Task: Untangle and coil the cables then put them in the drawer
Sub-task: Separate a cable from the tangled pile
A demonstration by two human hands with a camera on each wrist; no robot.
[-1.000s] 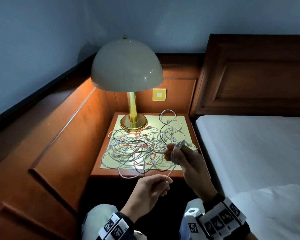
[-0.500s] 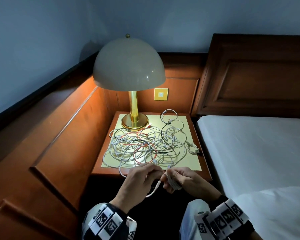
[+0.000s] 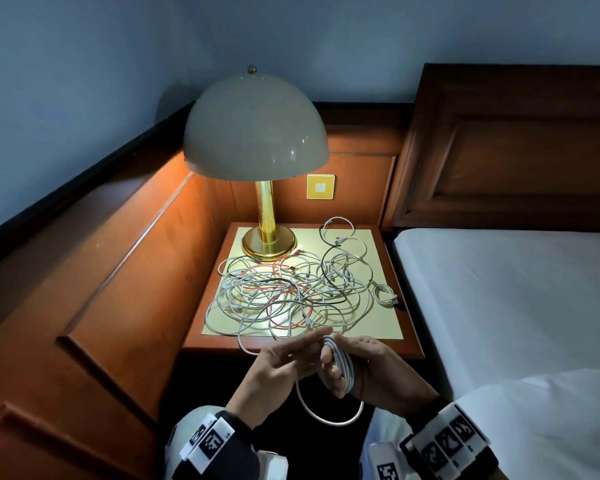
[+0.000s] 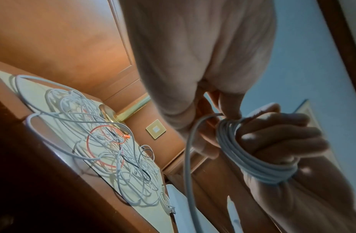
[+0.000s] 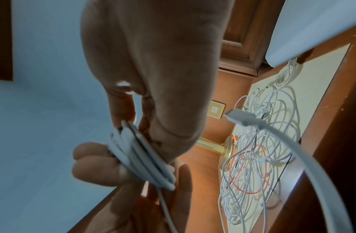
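The right hand [image 3: 378, 370] has a white cable [image 3: 340, 367] wound in loops around its fingers [image 4: 276, 137], which curl to hold the coil. The left hand [image 3: 281, 365] is just beside it on the left, its fingers nearly straight, and its fingertips pinch the loose part of the same cable at the top of the coil. A long loop of that cable hangs down below both hands. Farther away, a big messy pile of cables [image 3: 288, 292], white, red and black, lies on the nightstand [image 3: 409, 348]. A small coiled cable [image 3: 385, 294] sits at the pile's right side. A gold lamp [image 3: 257, 133] stands at the far left of the nightstand. The bed [image 3: 506, 306] is on the right.
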